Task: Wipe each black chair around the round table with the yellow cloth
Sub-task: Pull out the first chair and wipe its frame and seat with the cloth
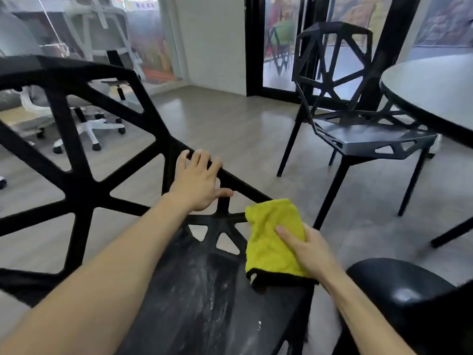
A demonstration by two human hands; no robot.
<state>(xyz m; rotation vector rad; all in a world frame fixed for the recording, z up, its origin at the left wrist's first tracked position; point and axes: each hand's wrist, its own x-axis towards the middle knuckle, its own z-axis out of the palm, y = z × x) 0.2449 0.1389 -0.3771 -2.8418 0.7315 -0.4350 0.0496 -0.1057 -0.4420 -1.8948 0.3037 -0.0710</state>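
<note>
Soft, limp yellow microfibre cloth (273, 239), black-hemmed: on near black lattice plastic chair (84, 180) seat's right edge | right hand (304, 247) pinches it, thumb on top | left hand (198, 181) drapes backrest strut, fingers loosely straight | chair looks rigid, light; brace by frame.

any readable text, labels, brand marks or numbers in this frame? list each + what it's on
None readable.
Blue sign behind the glass partition, top of frame: characters too blurred to read.
Near black chair, far black chair, yellow cloth, round table: no marking visible.
</note>
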